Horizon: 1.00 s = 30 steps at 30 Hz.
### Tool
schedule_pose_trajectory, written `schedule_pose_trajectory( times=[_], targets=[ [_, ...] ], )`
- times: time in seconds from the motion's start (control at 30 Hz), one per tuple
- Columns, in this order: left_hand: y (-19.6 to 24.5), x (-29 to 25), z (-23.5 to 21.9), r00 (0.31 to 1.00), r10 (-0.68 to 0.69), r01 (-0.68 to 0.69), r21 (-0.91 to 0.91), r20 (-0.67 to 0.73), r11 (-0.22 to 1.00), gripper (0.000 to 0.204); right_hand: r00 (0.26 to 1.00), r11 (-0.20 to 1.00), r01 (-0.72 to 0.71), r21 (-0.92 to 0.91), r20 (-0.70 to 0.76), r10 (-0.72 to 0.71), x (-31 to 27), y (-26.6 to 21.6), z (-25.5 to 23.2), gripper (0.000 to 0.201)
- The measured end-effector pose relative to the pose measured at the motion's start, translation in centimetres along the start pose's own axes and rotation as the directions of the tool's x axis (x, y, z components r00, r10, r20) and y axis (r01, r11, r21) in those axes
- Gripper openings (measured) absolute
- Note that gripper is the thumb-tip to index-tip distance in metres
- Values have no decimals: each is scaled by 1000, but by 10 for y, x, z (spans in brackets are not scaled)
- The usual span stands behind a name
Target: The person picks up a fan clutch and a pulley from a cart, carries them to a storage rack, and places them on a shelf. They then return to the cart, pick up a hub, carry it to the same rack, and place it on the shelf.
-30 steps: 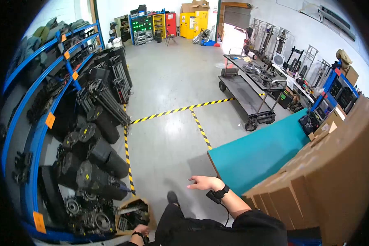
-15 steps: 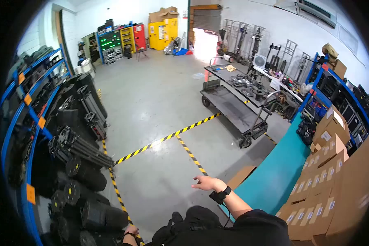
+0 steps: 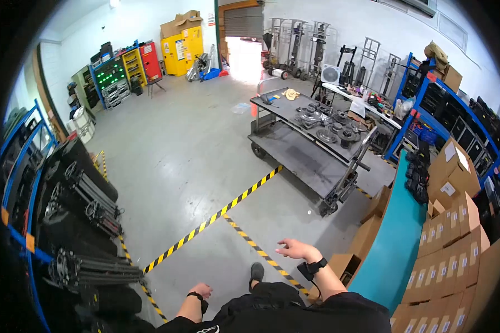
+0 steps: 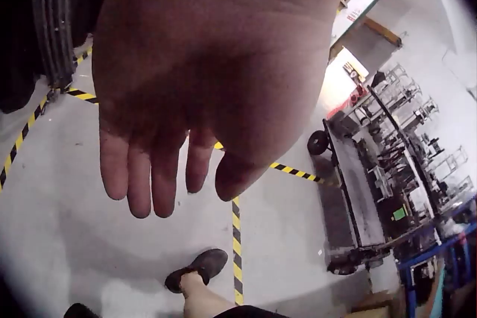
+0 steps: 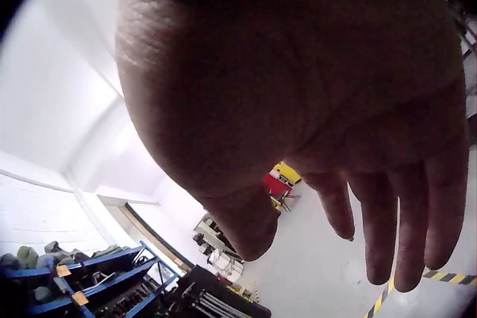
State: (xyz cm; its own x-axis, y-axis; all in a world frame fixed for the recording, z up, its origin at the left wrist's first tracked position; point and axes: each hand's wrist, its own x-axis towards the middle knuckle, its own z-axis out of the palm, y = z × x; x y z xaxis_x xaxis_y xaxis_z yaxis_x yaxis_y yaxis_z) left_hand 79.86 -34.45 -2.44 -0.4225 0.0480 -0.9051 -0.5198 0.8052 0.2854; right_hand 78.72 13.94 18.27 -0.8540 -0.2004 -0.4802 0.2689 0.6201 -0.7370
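Observation:
My left hand (image 3: 201, 289) hangs low in front of the body, a dark strap around its wrist. In the left wrist view the palm fills the top, its fingers (image 4: 139, 176) relaxed and holding nothing. My right hand (image 3: 295, 249) is held out over the floor beside the teal tabletop (image 3: 388, 244). Its fingers (image 5: 373, 221) hang loosely with nothing in them in the right wrist view. Farther ahead stands a two-level trolley (image 3: 294, 161), with several round metal parts (image 3: 330, 119) and a tan cap-like item (image 3: 290, 94) on its upper deck.
Cardboard boxes (image 3: 441, 250) are stacked along the right. Black cases and folded stands (image 3: 89, 200) line the left, beside blue shelving (image 3: 30, 150). Yellow-and-black tape (image 3: 211, 219) marks the grey floor (image 3: 166, 161). Yellow cabinets (image 3: 182, 51) stand at the back.
The view has turned right and advanced, bringing the trolley closer. My left hand has come away from the box of parts and the black cases at left. The right hand stays held out.

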Motion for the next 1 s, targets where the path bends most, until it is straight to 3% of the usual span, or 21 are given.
schedule_pose_trajectory(
  times=[0.03, 0.13, 0.17, 0.27, 0.3, 0.4, 0.47, 0.6, 0.73, 0.8, 0.87, 0.9, 0.93, 1.0],
  targets=[
    [18, 10, -16, 999, -33, 30, 123, 19, 992, 35, 999, 997, 12, -76, -52, -16, 16, -2, -13, 70],
    [69, 51, -71, 989, -119, 93, 252, 89, 963, 35, 992, 996, 25, -84, -119, -35, 64, -9, -61, 69],
    [83, 59, -84, 986, -129, 96, 271, 107, 958, 35, 993, 1000, 2, 10, -118, -1, 76, -13, -75, 70],
    [144, 91, -124, 1000, -25, 25, 155, 4, 988, 36, 997, 999, -47, -13, -67, 46, 99, -38, -119, 69],
    [161, 99, -134, 1000, 19, -19, 33, -9, 999, 38, 996, 998, -58, -8, -71, 57, 112, -37, -132, 69],
    [211, 135, -167, 999, 16, -17, -18, -37, 1000, 31, 998, 991, -59, 119, -25, 62, 157, -25, -166, 69],
    [243, 154, -192, 999, -27, 29, 80, -21, 996, 31, 992, 994, -66, 91, -102, 76, 191, -12, -188, 70],
    [301, 220, -249, 989, -131, 111, 257, 63, 960, 30, 985, 983, -123, 139, -107, 139, 261, -5, -252, 72],
    [369, 278, -324, 991, -59, 33, 212, 119, 977, 36, 971, 986, -153, 71, -175, 164, 332, -18, -327, 72],
    [417, 294, -360, 996, -82, 71, 222, 38, 972, 37, 951, 979, -202, 24, -236, 201, 366, -26, -366, 73],
    [474, 321, -403, 994, -59, 22, 342, 97, 939, 37, 942, 987, -158, -4, -299, 150, 394, -27, -402, 75],
    [468, 393, -424, 982, -76, 62, 86, 173, 994, 36, 934, 986, -161, 50, -316, 169, 399, -43, -422, 74],
    [494, 399, -437, 979, -86, 67, 108, 184, 992, 36, 929, 981, -178, 70, -318, 191, 408, -44, -438, 74],
    [571, 385, -465, 998, 40, -54, 261, 58, 964, 38, 879, 968, -177, 181, -413, 238, 419, -43, -457, 74]
  ],
)
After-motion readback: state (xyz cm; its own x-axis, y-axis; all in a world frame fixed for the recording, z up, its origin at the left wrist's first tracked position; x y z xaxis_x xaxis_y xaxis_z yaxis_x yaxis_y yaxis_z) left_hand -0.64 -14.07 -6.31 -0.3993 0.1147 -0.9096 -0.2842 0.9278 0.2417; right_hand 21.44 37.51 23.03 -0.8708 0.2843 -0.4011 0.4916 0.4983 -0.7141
